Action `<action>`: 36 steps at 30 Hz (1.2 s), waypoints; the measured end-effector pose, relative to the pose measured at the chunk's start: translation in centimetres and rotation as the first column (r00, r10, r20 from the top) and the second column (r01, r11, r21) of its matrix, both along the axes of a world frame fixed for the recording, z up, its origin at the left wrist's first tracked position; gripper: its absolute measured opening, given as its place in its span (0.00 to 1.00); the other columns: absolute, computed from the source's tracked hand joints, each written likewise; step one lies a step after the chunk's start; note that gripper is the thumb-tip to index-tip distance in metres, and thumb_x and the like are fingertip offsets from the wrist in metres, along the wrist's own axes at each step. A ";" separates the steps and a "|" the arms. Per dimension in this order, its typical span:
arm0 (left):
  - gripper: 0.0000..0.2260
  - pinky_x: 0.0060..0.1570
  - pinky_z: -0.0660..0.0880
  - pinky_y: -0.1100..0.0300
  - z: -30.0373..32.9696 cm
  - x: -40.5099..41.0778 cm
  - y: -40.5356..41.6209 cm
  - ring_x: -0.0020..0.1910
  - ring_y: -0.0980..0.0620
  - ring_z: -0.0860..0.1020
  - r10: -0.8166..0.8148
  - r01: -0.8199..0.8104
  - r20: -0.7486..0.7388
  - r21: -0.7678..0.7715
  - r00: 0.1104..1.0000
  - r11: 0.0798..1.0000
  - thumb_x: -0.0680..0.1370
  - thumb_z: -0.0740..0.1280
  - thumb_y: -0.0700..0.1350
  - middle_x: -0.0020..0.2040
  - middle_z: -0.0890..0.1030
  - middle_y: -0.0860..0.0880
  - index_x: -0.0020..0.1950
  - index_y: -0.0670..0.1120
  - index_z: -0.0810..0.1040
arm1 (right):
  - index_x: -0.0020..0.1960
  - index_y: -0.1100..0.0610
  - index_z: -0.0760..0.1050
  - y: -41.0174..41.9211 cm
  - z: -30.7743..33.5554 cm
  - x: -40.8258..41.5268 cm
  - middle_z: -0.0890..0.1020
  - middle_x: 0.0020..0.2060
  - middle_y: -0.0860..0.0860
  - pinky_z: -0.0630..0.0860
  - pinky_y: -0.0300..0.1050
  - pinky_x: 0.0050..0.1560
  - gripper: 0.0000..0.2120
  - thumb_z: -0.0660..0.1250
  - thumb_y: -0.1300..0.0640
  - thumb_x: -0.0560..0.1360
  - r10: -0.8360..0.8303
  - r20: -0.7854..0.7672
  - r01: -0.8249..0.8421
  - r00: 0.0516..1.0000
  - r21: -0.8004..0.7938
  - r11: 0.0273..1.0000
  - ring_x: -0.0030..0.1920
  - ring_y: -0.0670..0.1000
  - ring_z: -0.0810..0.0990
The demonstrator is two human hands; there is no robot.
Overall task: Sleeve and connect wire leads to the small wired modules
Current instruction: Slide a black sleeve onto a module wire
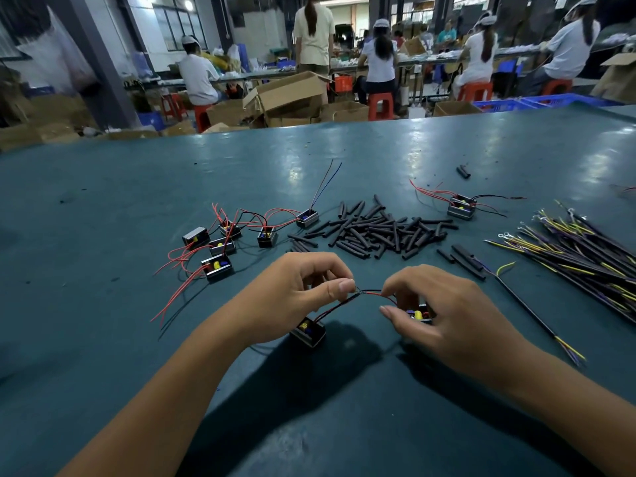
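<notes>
We hold two small modules close in front of us over the teal surface (103,339). Our left hand (292,297) pinches the meeting point of the wire leads (364,295) between thumb and forefinger, and the left module (308,333) hangs or rests just below it by its red and black leads. Our right hand (444,315) pinches the same leads from the other side while its lower fingers curl round the right module (420,315). We judge that the ends are being twisted together; whether a sleeve already sits on the leads we cannot tell, since the wires are thin and partly hidden by the fingertips.

As for progress, most of the job looks ahead of us. A cluster of modules (227,242) with loose red and black leads lies to the left, well apart from our hands, and one more module (461,206) sits alone to the right beyond the pile. The pile of black sleeves (375,232) in the middle is large, and the bundle of yellow and purple leads (585,256) at the right edge appears barely used. One such lead (526,301) lies by itself near our right wrist.

No tray or bin holds any of these parts; everything lies loose on the surface. Blue crates (537,101) and open cardboard boxes (285,94) stand beyond the far edge, their contents not visible.
</notes>
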State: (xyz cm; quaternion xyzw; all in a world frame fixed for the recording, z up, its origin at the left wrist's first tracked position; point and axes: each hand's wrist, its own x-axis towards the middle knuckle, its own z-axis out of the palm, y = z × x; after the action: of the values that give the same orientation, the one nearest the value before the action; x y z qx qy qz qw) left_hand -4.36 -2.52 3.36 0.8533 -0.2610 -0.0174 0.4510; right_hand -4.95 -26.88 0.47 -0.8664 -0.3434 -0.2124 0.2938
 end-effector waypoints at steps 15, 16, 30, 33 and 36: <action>0.07 0.35 0.70 0.61 -0.5 0.1 -0.6 0.32 0.55 0.71 0.074 -0.072 0.047 -0.051 0.996 0.996 0.81 0.66 0.50 0.35 0.77 0.55 0.47 0.48 0.79 | 0.45 0.48 0.73 0.4 -0.8 0.5 0.72 0.34 0.40 0.71 0.40 0.36 0.04 0.67 0.50 0.75 0.048 -0.115 -0.056 0.992 -0.070 0.996 0.36 0.42 0.71; 0.06 0.35 0.71 0.62 -0.6 0.1 -0.7 0.32 0.56 0.72 0.082 -0.080 0.043 -0.060 0.996 0.995 0.82 0.66 0.48 0.36 0.79 0.55 0.47 0.48 0.79 | 0.45 0.47 0.72 0.4 -0.8 0.5 0.71 0.34 0.39 0.69 0.38 0.36 0.03 0.66 0.50 0.75 0.052 -0.124 -0.063 0.991 -0.085 0.994 0.36 0.41 0.71; 0.06 0.31 0.71 0.67 -0.5 0.1 -0.7 0.28 0.57 0.74 0.218 -0.214 0.058 -0.073 0.974 0.974 0.83 0.65 0.43 0.36 0.84 0.51 0.47 0.46 0.79 | 0.46 0.47 0.70 -0.8 0.3 0.3 0.72 0.40 0.41 0.73 0.45 0.42 0.03 0.64 0.50 0.74 0.186 -0.171 -0.222 0.968 -0.222 0.949 0.40 0.44 0.71; 0.06 0.30 0.70 0.64 -0.4 0.1 -0.5 0.26 0.54 0.72 0.232 -0.229 0.037 -0.067 0.972 0.971 0.83 0.65 0.43 0.36 0.84 0.51 0.47 0.46 0.78 | 0.47 0.46 0.70 -1.3 0.3 0.4 0.74 0.40 0.42 0.72 0.43 0.44 0.04 0.64 0.48 0.75 0.203 -0.203 -0.254 0.958 -0.269 0.929 0.41 0.45 0.72; 0.06 0.30 0.71 0.63 -0.2 0.0 -0.5 0.26 0.54 0.72 0.226 -0.224 0.026 -0.059 0.974 0.973 0.83 0.65 0.44 0.36 0.84 0.51 0.47 0.46 0.78 | 0.49 0.47 0.73 -1.3 0.4 0.6 0.75 0.41 0.41 0.74 0.43 0.45 0.08 0.65 0.43 0.77 0.203 -0.200 -0.246 0.958 -0.222 0.943 0.42 0.43 0.74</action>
State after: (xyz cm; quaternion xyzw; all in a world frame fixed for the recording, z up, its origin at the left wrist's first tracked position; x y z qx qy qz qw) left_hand -4.41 -3.02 3.13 0.8648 -0.1702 0.0550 0.4692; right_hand -4.40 -28.19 0.84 -0.8661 -0.4369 -0.0569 0.2361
